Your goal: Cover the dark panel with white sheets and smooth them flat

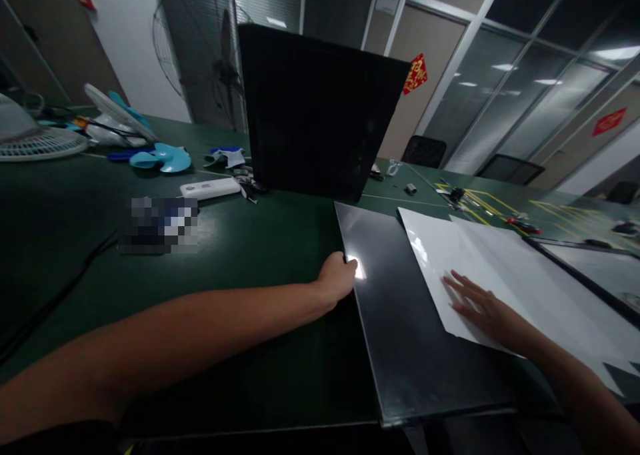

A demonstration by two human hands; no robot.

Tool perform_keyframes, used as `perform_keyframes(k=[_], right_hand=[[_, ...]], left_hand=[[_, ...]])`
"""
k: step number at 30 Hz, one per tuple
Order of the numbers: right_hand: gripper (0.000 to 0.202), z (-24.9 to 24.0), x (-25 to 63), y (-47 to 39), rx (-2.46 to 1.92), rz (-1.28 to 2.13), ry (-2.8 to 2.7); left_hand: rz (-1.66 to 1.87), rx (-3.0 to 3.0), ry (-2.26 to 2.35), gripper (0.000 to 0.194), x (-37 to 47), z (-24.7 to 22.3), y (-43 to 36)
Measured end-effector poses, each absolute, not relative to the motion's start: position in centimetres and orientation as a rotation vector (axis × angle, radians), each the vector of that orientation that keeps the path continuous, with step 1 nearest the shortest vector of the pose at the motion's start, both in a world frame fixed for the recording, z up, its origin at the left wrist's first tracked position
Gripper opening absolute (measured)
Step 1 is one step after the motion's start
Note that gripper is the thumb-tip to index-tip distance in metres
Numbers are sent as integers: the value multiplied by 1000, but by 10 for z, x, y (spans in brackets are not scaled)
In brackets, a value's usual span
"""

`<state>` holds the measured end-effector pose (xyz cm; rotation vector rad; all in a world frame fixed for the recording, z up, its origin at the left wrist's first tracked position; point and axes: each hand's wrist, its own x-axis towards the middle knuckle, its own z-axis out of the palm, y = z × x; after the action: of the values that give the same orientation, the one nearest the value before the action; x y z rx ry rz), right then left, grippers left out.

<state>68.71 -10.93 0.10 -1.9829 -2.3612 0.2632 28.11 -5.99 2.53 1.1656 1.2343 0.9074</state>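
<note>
My left hand (340,278) grips the left edge of a flat dark panel (400,315), thumb on top, fingers curled out of sight beneath. The panel lies on the green table with its near edge at the table's front. Over its right part lie glossy white sheets (465,241). My right hand (480,308) is spread above the nearest white sheet with its fingers apart; whether the fingertips press on it I cannot tell.
A large black panel (320,115) stands upright behind. Left are blue fan blades (163,158), a white bar-shaped device (210,188) and a white fan grille (43,145). A black-edged frame (590,271) lies at right, with tools (524,225) beyond.
</note>
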Motion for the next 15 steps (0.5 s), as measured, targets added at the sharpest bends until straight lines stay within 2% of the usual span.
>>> perform_keyframes(k=[6, 10, 12, 15], right_hand=[[60, -9, 710, -117, -1748, 208, -2396], [56, -10, 718, -115, -1730, 122, -2346], [61, -12, 719, -115, -1844, 10, -2248], [77, -19, 717, -117, -2004, 25, -2182]], left_hand=[[1206, 784, 1245, 12, 195, 22, -91], [1361, 547, 1283, 15, 177, 29, -120], [1299, 457, 1240, 17, 177, 34, -136], [888, 479, 1097, 22, 177, 45, -159]])
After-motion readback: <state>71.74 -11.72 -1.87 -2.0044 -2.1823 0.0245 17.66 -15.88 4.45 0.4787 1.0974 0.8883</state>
